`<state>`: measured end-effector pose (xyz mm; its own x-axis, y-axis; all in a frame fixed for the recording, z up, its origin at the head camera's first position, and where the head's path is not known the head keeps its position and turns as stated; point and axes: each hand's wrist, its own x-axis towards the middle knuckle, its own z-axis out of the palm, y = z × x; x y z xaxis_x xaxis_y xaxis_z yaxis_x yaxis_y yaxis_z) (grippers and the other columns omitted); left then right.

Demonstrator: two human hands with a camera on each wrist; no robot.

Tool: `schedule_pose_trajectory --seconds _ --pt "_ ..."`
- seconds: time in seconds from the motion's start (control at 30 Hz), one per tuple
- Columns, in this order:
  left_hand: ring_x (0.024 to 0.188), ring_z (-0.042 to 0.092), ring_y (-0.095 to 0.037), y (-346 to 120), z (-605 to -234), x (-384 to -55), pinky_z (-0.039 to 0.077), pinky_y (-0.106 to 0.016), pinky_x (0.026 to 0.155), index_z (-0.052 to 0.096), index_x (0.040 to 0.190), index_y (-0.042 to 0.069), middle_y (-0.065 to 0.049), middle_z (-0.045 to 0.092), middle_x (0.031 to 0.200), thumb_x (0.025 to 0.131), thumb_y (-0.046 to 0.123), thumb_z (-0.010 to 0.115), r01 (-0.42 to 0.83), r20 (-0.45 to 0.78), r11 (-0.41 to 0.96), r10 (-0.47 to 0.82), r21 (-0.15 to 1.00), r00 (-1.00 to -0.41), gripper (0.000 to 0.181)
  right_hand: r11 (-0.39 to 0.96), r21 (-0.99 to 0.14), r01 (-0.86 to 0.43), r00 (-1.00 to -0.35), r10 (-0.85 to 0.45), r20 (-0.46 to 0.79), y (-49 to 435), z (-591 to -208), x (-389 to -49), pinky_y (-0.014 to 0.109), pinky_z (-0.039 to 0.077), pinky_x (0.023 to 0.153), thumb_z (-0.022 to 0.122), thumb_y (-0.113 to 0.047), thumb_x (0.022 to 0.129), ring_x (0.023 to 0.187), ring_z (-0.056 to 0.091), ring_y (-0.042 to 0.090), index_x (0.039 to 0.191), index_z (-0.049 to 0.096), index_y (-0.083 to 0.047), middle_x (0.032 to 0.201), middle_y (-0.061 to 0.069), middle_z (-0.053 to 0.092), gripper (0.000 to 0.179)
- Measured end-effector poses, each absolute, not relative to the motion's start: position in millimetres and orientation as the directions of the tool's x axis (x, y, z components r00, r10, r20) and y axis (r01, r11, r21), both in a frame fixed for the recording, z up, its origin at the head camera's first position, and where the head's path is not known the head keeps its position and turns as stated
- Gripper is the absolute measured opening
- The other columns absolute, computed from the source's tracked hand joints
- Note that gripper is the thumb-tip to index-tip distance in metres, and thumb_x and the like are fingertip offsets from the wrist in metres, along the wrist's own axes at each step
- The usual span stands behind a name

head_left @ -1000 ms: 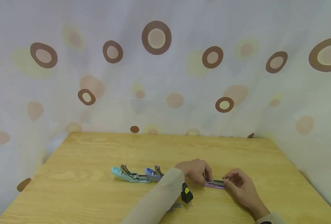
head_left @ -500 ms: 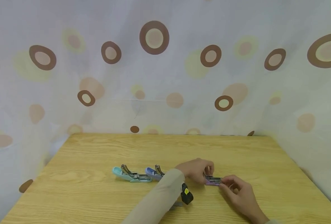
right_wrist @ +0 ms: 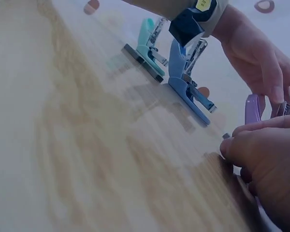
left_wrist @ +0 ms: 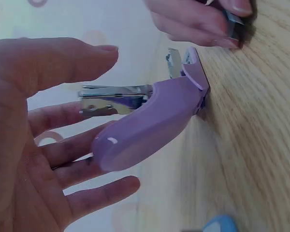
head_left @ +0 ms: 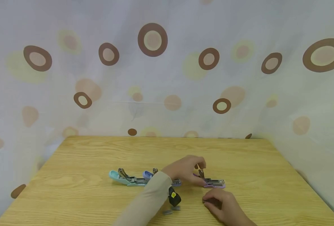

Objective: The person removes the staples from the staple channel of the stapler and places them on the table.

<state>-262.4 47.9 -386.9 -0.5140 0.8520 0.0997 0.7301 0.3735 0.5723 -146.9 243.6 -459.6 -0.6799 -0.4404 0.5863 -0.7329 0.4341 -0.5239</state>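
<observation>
A purple stapler (head_left: pixel 215 185) lies spread apart on the table, its metal magazine exposed. My left hand (head_left: pixel 185 169) is around its raised rear end. In the left wrist view, the thumb and fingers are spread about the stapler's purple cover (left_wrist: pixel 140 130), and the thumb is clear of it. Nearer to me, my right hand (head_left: pixel 224 205) pinches a small grey staple strip (left_wrist: pixel 235 26) between thumb and fingertips, low over the table. Part of that strip is hidden by the fingers.
Left of the purple stapler are a blue stapler (right_wrist: pixel 181 72) and a teal stapler (head_left: pixel 118 178), both spread apart. Two grey staple strips, a nearer one (head_left: pixel 167 212) and a farther one (head_left: pixel 176 208), lie by the left forearm. A patterned curtain (head_left: pixel 172 78) surrounds the wooden table (head_left: pixel 70 188).
My right hand has left the purple stapler's front end and moved toward me and left. The left hand's fingers have loosened from the stapler. The view has shifted slightly.
</observation>
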Motion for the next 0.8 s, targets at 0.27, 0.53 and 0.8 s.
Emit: schedule_pose_trajectory --seconds 0.27,0.53,0.8 --pt "0.118 0.052 -0.019 9 -374 -244 0.045 -0.029 0.096 0.056 0.117 0.016 0.0 0.056 0.124 0.086 0.027 0.068 0.737 0.205 0.451 0.766 0.502 -0.609 0.035 0.385 -0.507 -0.772 -0.636 -0.489 0.597 236 -457 -147 0.019 0.054 0.068 0.075 0.011 0.073 0.079 0.065 0.007 0.093 0.066 -0.012 0.088 -0.003 0.067 0.032" --pt "0.118 0.053 -0.019 -36 -359 -241 0.048 -0.039 0.093 0.057 0.111 0.017 -0.001 0.054 0.126 0.085 0.026 0.071 0.729 0.265 0.537 0.696 0.424 -0.667 0.03 0.406 -0.41 -0.817 -0.576 -0.532 0.621 231 -454 -148 0.014 0.047 0.08 0.078 0.009 0.069 0.084 0.06 0.01 0.093 0.067 -0.015 0.09 -0.005 0.065 0.036" --pt "0.113 0.054 -0.02 -89 -359 -233 0.049 -0.042 0.09 0.057 0.109 0.015 -0.002 0.057 0.119 0.084 0.022 0.072 0.713 0.357 0.563 0.62 0.418 -0.699 0.03 0.351 -0.454 -0.819 -0.573 -0.545 0.612 225 -445 -142 0.016 0.047 0.07 0.075 0.017 0.066 0.077 0.058 0.01 0.089 0.064 -0.011 0.085 -0.001 0.063 0.038"
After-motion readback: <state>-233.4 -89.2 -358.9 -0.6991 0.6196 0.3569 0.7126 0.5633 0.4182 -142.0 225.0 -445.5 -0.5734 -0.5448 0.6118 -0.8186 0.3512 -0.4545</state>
